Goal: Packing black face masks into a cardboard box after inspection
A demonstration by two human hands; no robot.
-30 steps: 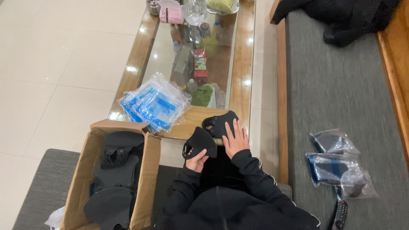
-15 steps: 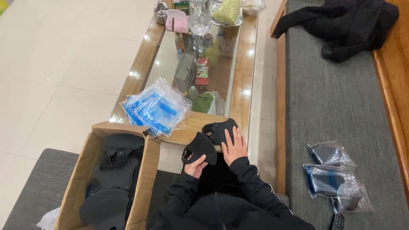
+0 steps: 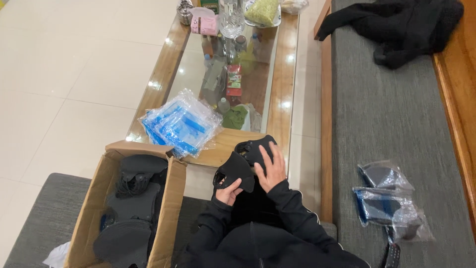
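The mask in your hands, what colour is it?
Black. The mask shows best in the head view, held by the left hand and right hand.

**Materials and Surface Finish**

Black mask [image 3: 248,161]: matt cloth. Bench [image 3: 285,94]: glossy varnished wood frame with reflective glass top. Bag stack [image 3: 181,124], near left on bench: clear glossy plastic with blue print. Box [image 3: 171,208]: matt brown cardboard. Sofa [image 3: 391,124], right: rough grey woven fabric. Floor [image 3: 64,74]: smooth, glossy tiles.

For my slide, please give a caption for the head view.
Both hands, left hand and right hand, hold a black face mask between cardboard box and glass table.
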